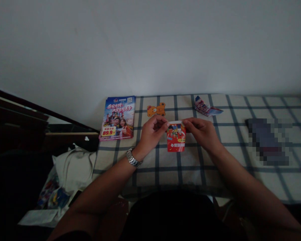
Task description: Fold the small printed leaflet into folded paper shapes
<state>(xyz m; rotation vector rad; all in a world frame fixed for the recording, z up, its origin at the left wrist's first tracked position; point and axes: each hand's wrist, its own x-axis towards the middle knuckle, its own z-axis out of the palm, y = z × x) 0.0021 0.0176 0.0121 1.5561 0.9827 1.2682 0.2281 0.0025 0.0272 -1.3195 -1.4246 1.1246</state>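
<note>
Between my two hands is a red printed paper [176, 139] with cartoon figures and upside-down lettering, its far edge showing as a white strip. My left hand [154, 130], with a metal watch at the wrist, pinches the paper's far left corner. At the far right corner, my right hand [202, 131] pinches it between thumb and fingers. The paper hangs toward me over the checked cloth. Just beyond my left hand lies a flat brown teddy bear cutout [156, 109]. A folded colourful leaflet [207, 107] stands partly upright beyond my right hand.
A stack of printed flyers [117, 117] lies at the left end of the checked cloth [145, 177]. To the right is a dark, blurred-out object [268, 142]. White bags [74, 167] sit low on the left, beside dark wooden boards. A pale wall [165, 47] rises behind.
</note>
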